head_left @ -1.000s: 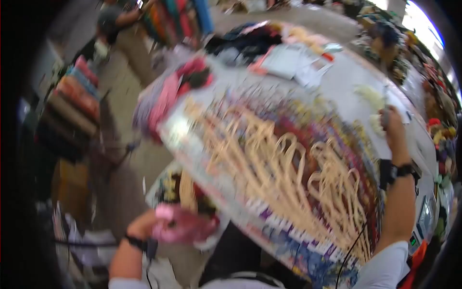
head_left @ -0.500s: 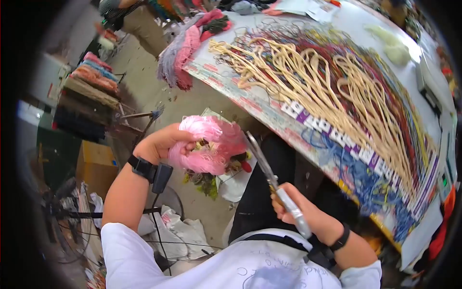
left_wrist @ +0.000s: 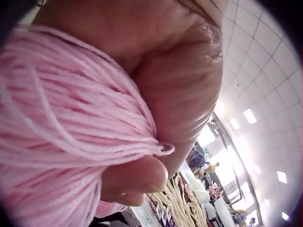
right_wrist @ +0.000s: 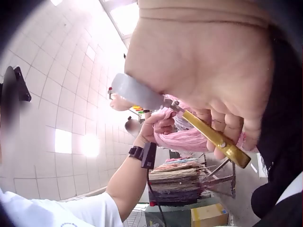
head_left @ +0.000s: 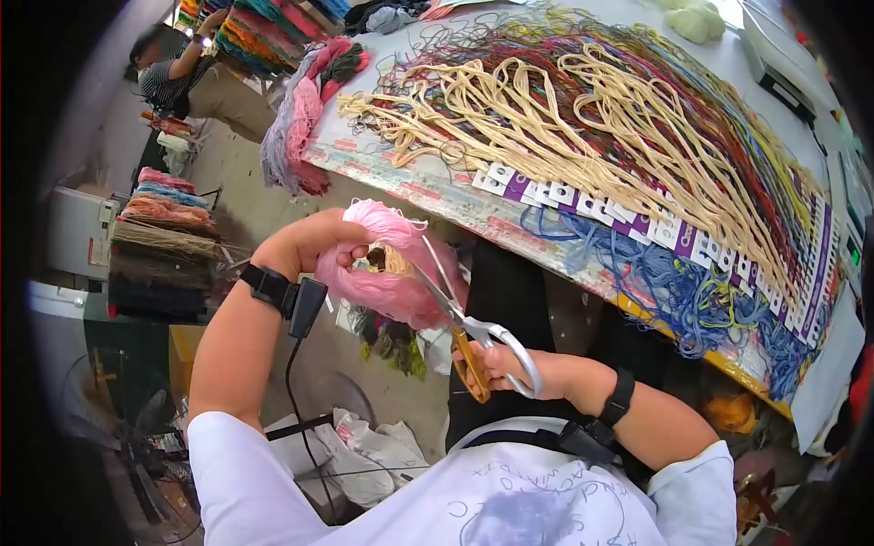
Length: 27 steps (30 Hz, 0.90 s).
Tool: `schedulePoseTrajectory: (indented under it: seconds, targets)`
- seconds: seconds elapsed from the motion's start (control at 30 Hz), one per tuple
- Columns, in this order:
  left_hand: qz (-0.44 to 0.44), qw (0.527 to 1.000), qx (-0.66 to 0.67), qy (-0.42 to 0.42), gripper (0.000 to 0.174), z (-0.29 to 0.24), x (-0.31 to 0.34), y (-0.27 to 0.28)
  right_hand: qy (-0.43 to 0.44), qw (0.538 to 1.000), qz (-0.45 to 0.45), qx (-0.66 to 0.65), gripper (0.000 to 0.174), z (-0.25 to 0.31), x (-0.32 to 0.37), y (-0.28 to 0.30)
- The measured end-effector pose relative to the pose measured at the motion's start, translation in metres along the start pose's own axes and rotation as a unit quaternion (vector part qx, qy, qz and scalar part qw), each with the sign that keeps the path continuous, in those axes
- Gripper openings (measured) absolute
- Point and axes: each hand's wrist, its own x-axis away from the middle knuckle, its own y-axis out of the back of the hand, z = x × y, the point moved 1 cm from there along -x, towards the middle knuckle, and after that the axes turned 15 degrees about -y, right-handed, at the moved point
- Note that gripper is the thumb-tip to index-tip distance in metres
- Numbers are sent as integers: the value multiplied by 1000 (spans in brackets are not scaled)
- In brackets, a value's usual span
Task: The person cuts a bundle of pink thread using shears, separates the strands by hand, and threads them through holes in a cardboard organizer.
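My left hand grips a looped skein of pink yarn, held up in front of my body off the table's near edge. In the left wrist view the yarn fills the left side, its strands bunched between thumb and fingers. My right hand holds large scissors by their handles, one gold and one silver-grey. The blades stand apart and reach up to the skein; one overlaps its opening in the head view. In the right wrist view, fingers curl by the gold handle.
On the table lie long cream cords, white-and-purple cards and tangled blue thread. Pink and lilac yarn hangs over its left corner. Another person stands at upper left, beyond a yarn rack.
My right hand has come from the table's far right to the skein with the scissors. Their blades, close together half a second ago, now stand apart. The skein has risen from its lower position.
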Motion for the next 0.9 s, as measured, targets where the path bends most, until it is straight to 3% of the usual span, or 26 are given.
schedulePoseTrajectory:
  seconds: [0.03,0.1,0.23,0.4,0.5,0.53,0.57,0.6,0.63,0.67,0.7,0.73,0.83,0.9]
  targets:
    - [5,1000,0,-4,12,-3,-1,-2,1,1000,-2,1,69,2,-2,1]
    - [7,1000,3,-10,12,-7,1,-6,-42,999,-2,-2,86,4,-9,5]
    - [28,998,5,-50,11,-15,23,-22,-43,999,-5,-13,82,5,-25,0]
    - [50,990,-87,-101,11,-12,63,-47,65,997,24,28,94,31,-29,-20]
    - [19,987,-107,-115,14,-4,86,-63,116,990,47,65,94,42,-35,-27]
    - [40,985,-142,-94,28,6,89,-53,114,990,50,72,94,43,-37,-28]
    - [34,985,-141,-97,28,16,89,-53,142,983,39,114,95,41,-37,-30]
    - [-59,950,-212,-223,39,25,90,-57,169,973,28,154,96,40,-37,-30]
    - [-150,886,-278,-340,51,27,92,-59,166,973,32,159,96,42,-35,-30]
    - [-163,896,-269,-315,68,22,96,-61,174,960,21,217,97,45,-31,-31]
    - [-168,895,-265,-316,68,26,92,-64,181,944,12,274,98,47,-28,-33]
    - [-151,890,-119,-414,64,31,86,-69,184,941,14,284,97,49,-27,-37]
    - [-72,864,22,-499,43,28,87,-76,171,944,27,281,94,63,-19,-50]
    - [-63,882,-92,-457,30,33,84,-89,151,953,15,263,84,58,-17,-47]
